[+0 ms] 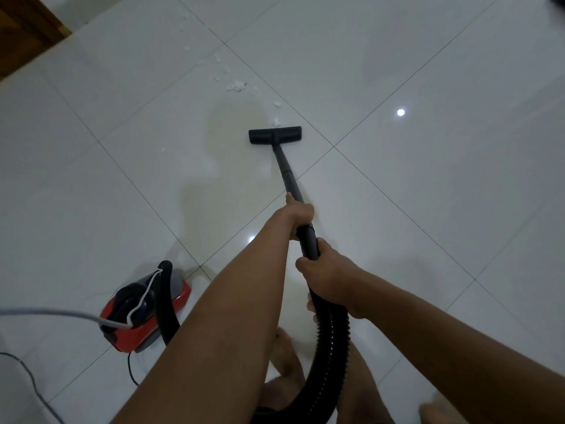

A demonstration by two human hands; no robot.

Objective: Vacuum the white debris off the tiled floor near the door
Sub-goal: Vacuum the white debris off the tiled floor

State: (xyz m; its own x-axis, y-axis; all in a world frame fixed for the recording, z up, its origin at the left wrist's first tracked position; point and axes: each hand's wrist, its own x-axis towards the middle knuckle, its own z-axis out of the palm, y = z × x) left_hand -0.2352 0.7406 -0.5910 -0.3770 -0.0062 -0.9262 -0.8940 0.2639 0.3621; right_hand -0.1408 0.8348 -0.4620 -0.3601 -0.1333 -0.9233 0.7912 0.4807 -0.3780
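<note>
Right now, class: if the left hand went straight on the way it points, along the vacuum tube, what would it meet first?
Probably the black floor head, since the left hand grips the tube aimed at it. The white debris lies just beyond; depth is uncertain.

Black floor nozzle flat on glossy white tile floor, wand running back to 6. White debris trails from just off nozzle's front edge toward 11. Red canister at 8, ribbed black hose attached. Brown door at 10.
</note>
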